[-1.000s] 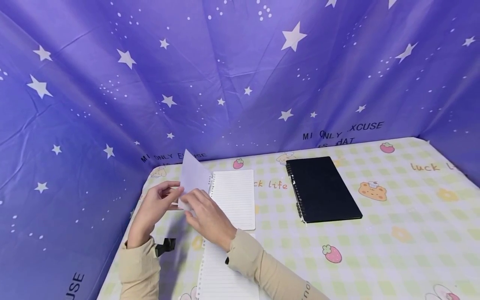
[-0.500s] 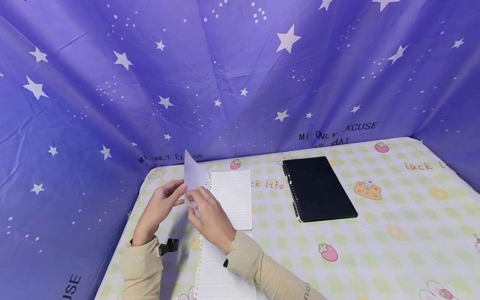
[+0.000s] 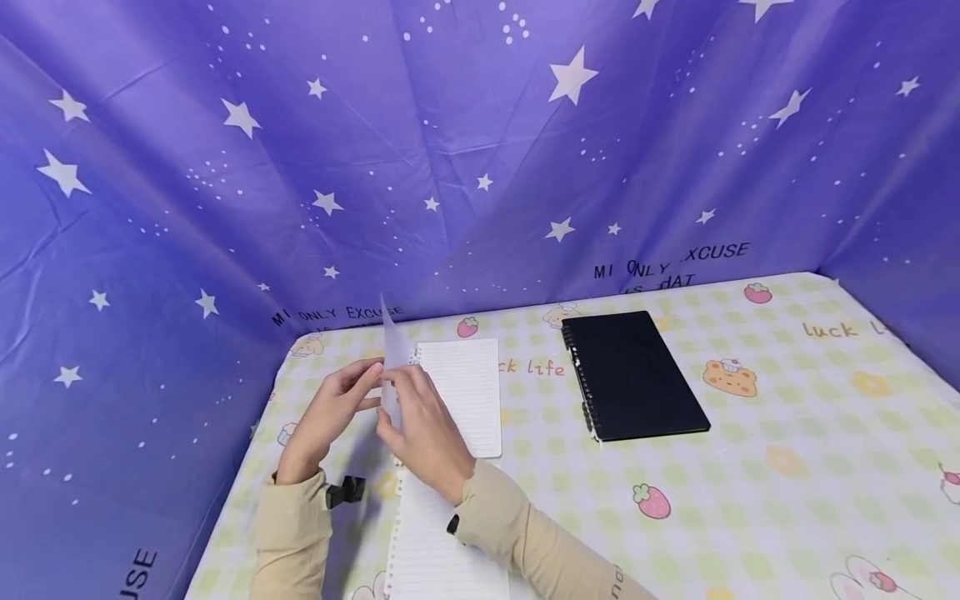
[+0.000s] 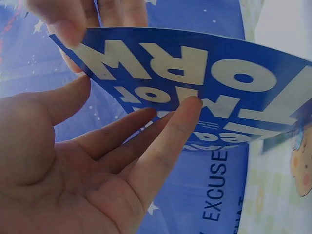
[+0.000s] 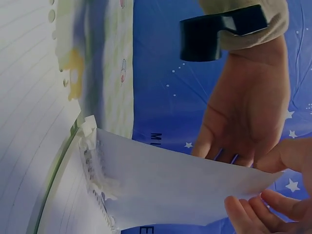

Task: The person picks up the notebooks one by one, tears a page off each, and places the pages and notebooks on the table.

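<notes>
A loose-leaf notebook lies open at the left of the table, its lined pages (image 3: 463, 400) facing up. Its cover (image 3: 393, 337) stands nearly upright on the ring binding (image 5: 90, 168). White inside, the cover is blue with large white letters outside, as the left wrist view shows. My right hand (image 3: 426, 425) pinches the cover's free edge between thumb and fingers. My left hand (image 3: 330, 417) is at the cover's outer face, its fingers (image 4: 161, 146) extended against the lettering and its thumb beside the edge.
Toward me, a stack of lined, hole-punched sheets (image 3: 450, 542) lies partly under the right forearm. A black ring-bound notebook (image 3: 636, 379) rests closed to the right. The checked tablecloth (image 3: 555, 500) ends at a purple starry curtain (image 3: 480, 125) behind and at the left.
The cover has swung up and to the right, from leaning left to nearly upright. Both hands have moved slightly right with it. The view has shifted a little.
</notes>
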The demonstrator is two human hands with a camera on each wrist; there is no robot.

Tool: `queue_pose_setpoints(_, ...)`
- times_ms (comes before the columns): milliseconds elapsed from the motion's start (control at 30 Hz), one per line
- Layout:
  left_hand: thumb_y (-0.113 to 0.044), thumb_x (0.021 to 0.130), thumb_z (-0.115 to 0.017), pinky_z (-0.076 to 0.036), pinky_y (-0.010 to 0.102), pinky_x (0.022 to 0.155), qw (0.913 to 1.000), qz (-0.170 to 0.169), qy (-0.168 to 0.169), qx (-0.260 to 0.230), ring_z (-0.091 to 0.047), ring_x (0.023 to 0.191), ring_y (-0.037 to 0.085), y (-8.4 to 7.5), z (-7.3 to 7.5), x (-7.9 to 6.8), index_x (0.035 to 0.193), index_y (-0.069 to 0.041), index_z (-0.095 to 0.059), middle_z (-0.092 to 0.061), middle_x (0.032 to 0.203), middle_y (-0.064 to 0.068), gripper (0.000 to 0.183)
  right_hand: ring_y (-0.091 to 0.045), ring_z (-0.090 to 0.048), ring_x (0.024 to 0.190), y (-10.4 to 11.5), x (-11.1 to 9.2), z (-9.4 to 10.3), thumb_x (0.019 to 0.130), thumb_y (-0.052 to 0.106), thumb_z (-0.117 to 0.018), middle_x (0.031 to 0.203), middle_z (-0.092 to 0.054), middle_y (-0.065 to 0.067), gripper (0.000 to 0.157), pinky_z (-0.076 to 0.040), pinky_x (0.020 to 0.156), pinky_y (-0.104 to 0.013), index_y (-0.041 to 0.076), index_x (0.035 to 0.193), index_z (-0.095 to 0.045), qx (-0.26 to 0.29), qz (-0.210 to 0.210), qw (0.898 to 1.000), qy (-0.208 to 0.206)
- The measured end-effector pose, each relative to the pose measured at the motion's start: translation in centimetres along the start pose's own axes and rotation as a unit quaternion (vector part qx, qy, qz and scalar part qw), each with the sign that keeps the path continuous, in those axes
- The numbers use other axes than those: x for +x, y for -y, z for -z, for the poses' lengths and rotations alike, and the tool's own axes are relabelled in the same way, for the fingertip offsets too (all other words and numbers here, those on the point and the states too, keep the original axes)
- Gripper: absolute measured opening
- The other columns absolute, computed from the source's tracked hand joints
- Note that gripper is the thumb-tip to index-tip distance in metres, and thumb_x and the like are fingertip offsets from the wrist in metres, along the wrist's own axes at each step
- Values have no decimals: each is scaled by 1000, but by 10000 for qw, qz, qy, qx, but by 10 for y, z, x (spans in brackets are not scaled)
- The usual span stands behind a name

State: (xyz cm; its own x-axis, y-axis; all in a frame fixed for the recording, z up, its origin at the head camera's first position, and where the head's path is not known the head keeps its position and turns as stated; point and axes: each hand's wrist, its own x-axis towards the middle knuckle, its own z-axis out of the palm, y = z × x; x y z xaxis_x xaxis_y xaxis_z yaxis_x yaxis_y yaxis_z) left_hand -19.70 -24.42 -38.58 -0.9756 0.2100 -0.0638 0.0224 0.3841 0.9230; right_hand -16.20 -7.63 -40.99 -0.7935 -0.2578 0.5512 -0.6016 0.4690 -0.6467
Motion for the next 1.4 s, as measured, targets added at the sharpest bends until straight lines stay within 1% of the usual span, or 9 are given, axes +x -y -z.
queue_pose_setpoints(233, -41, 103, -52, -55, 34, 95, 9996, -44, 276, -53, -52, 131, 34, 7, -5, 5, 142, -1, -50, -50, 146, 17, 56, -23, -60, 106, -1, -1, 6, 92, 10, -65, 135, -50, -11, 48, -53, 88, -26, 1, 136, -49, 641, -401, 9970, 176)
queue_pose_setpoints(367, -40, 102, -54, -54, 39, 98, 9991, -125, 397, -2, -55, 128, 34, 11, -9, 6, 142, -3, -51, -51, 146, 16, 54, -26, -63, 112, -4, -4, 11, 93, 11, -64, 142, -45, -11, 54, -54, 94, -28, 2, 142, -43, 1007, -696, 9916, 417)
queue_pose_setpoints(567, -35, 102, -55, -56, 38, 93, 9981, -164, 585, 92, -61, 118, 34, 14, -15, 10, 141, -4, -53, -56, 141, 18, 50, -31, -62, 118, -10, -6, 20, 94, 11, -64, 146, -41, -15, 58, -54, 97, -36, 0, 146, -39, 1153, -855, 9883, 506)
queue_pose_setpoints(667, -31, 102, -58, -58, 36, 87, 9977, -139, 653, 114, -65, 110, 33, 17, -17, 12, 140, -3, -53, -59, 135, 20, 47, -33, -61, 120, -12, -6, 26, 94, 13, -65, 148, -39, -16, 62, -53, 100, -39, -1, 147, -36, 1223, -1011, 9856, 578)
queue_pose_setpoints(767, -24, 100, -61, -58, 37, 87, 9972, -152, 716, 152, -66, 107, 29, 21, -20, 13, 140, -1, -53, -61, 131, 22, 47, -33, -60, 121, -14, -7, 31, 94, 14, -66, 150, -36, -16, 66, -51, 102, -39, -1, 149, -33, 1350, -1243, 9806, 692)
queue_pose_setpoints(900, -20, 97, -65, -57, 41, 90, 9964, -169, 792, 234, -63, 111, 27, 25, -25, 12, 140, 1, -52, -60, 132, 23, 50, -35, -58, 123, -18, -8, 38, 95, 15, -66, 150, -35, -18, 67, -51, 102, -39, -1, 150, -31, 1553, -1465, 9743, 720)
queue_pose_setpoints(1067, -25, 94, -69, -53, 46, 97, 9961, -101, 792, 366, -58, 123, 36, 29, -28, 12, 140, 0, -53, -57, 139, 20, 54, -40, -57, 123, -23, -8, 42, 94, 11, -67, 147, -36, -21, 68, -51, 101, -41, 0, 150, -30, 1784, -1765, 9652, 738)
queue_pose_setpoints(1233, -26, 96, -67, -47, 48, 106, 9934, -151, 989, 556, -52, 130, 39, 30, -29, 14, 142, 0, -50, -52, 144, 19, 56, -39, -57, 123, -28, -6, 45, 94, 7, -63, 147, -37, -22, 66, -53, 100, -44, 1, 151, -29, 1892, -2033, 9572, 818)
queue_pose_setpoints(1400, -24, 97, -65, -48, 46, 105, 9918, -157, 1071, 685, -53, 129, 40, 32, -29, 15, 143, 1, -49, -50, 145, 21, 55, -38, -57, 123, -32, -5, 48, 95, 7, -61, 150, -37, -18, 66, -54, 98, -42, 2, 152, -28, 1875, -2252, 9521, 872)
